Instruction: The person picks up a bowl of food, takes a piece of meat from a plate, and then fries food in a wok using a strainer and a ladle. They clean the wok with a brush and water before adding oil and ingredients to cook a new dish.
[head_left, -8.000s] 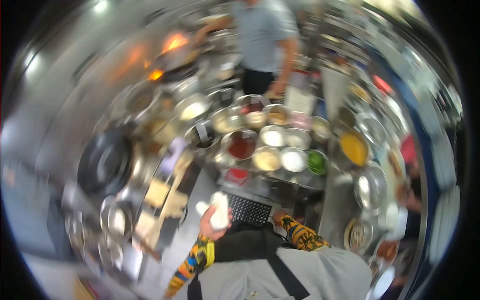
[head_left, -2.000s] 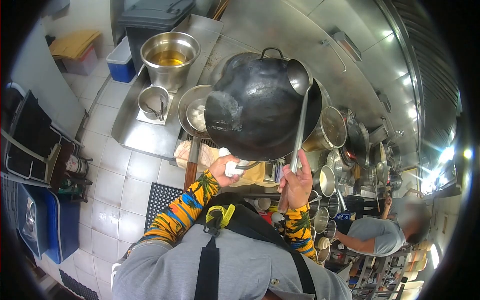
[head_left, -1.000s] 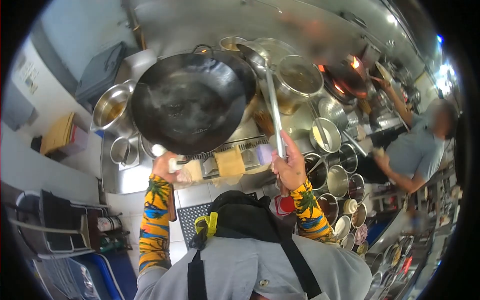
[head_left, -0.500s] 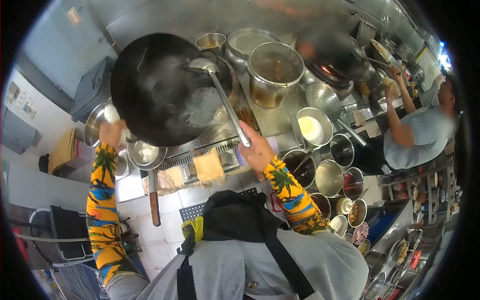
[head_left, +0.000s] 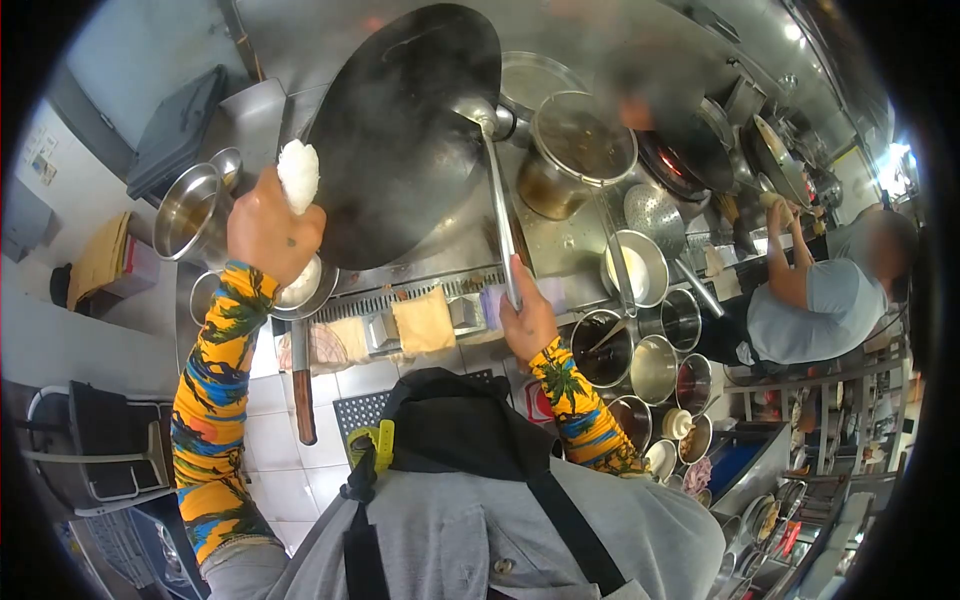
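Observation:
My left hand (head_left: 275,228) is closed around a bunched white cloth (head_left: 298,177) at the left rim of the large black wok (head_left: 395,150). The wok is raised and tilted on its side, with thin steam over it. In my right hand (head_left: 530,320) is the end of a long metal ladle (head_left: 500,205). Its bowl lies inside the wok near the right rim. Below my left hand sits a wooden-handled pan (head_left: 304,400) with white pieces in it, partly covered by the hand.
A pot of brown liquid (head_left: 570,185) stands right of the wok, near a perforated skimmer (head_left: 655,220). Several sauce containers (head_left: 655,367) line the right side. A metal pot (head_left: 190,215) is at left. Folded cloths (head_left: 424,320) lie along the stove edge. A co-worker (head_left: 815,290) works at another wok.
My left hand has risen and moved right, tipping the wok up on its side. The ladle has shifted right and stands more upright. The water seen in the wok earlier no longer shows.

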